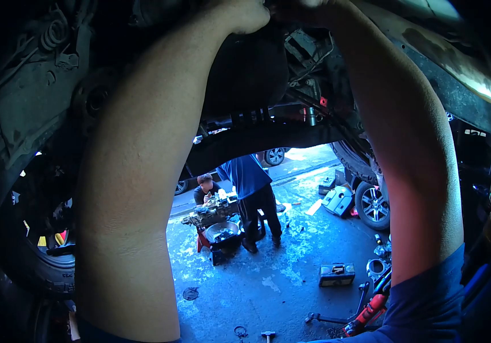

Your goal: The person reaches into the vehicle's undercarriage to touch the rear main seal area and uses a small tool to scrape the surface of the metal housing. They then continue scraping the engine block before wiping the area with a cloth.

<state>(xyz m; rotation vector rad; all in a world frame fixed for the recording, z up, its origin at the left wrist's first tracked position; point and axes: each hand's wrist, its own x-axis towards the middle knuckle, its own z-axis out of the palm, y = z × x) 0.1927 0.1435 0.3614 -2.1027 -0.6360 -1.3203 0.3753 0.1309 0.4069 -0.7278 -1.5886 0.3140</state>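
Both my arms reach up into the dark underside of a vehicle. My left hand (246, 15) is at the top edge of the view, closed like a fist; whatever it grips is hidden. Close beside it, my right hand (308, 4) is mostly cut off by the frame and in shadow, so its fingers cannot be made out. Below the hands hangs a large dark rounded part (248, 71). To its right are a metal bracket with thin lines (308, 48) and a small silver cylinder (311, 116).
Beyond, a person in a blue shirt (248, 174) stands by an engine assembly (208, 214); another person (205, 188) crouches behind it. On the floor are a metal box (337, 274), a red jack (368, 311), a hammer (267, 334) and a wheel (373, 203). A coil spring (54, 33) is upper left.
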